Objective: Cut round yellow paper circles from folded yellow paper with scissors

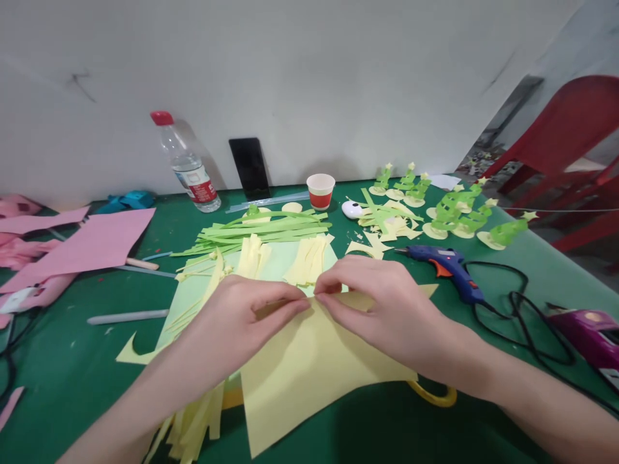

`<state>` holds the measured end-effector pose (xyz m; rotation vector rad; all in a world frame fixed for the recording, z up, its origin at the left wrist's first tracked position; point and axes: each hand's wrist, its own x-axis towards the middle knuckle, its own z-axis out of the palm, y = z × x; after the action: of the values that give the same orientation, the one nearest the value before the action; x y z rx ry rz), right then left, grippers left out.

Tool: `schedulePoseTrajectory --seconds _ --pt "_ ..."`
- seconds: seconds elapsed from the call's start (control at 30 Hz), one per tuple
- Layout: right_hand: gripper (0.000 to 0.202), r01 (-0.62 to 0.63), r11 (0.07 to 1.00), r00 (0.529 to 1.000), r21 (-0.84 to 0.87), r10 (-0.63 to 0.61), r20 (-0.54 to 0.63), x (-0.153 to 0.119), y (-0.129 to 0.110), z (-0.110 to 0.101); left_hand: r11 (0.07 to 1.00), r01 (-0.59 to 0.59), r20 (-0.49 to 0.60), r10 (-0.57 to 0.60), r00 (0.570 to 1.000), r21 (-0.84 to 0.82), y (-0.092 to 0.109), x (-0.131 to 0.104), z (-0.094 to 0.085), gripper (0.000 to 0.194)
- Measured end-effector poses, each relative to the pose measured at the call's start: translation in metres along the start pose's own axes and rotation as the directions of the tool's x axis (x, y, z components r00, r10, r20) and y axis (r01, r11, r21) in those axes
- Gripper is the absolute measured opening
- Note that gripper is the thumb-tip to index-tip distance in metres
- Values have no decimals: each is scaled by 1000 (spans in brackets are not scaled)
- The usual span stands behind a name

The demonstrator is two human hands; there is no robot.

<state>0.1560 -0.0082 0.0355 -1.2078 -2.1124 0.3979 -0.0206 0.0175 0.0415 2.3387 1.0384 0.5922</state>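
A yellow sheet of paper (319,380) hangs before me, its upper edge pinched between the thumb and forefinger of my left hand (249,312). Close beside that, my right hand (382,303) pinches the same edge, the fingertips of both hands almost meeting. Beneath the sheet lies a pale green sheet (290,254) bearing bundles of cut yellow strips (309,261). More yellow strips (198,415) spread under my left forearm. A yellow scissors handle (438,394) pokes out below the sheet at the right; its blades are hidden.
Green paper strips (256,231) lie behind the hands. A blue glue gun (449,267) with its black cord rests to the right, below several small green paper trees (447,219). Along the wall stand a bottle (188,167), a phone (249,169) and a paper cup (321,191). Pink paper (91,245) is left.
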Motion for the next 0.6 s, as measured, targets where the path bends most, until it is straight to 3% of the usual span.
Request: schedulePoseTrajectory --seconds 0.23,0.37,0.5,0.6 --pt "11 -58 996 984 61 46 172 0 -1 -6 992 -119 -22 119 993 31 5 -6 5 24" --pt "12 -150 987 972 54 137 192 -2 7 -16 987 -135 -71 141 987 83 2 -7 -1 22" --pt "12 -241 969 947 -43 245 206 -8 24 -30 989 -68 -74 78 994 134 -4 -7 -17 26" --pt "14 -267 957 937 -115 285 203 -15 44 -43 994 42 -42 -38 998 103 -10 -7 -29 26"
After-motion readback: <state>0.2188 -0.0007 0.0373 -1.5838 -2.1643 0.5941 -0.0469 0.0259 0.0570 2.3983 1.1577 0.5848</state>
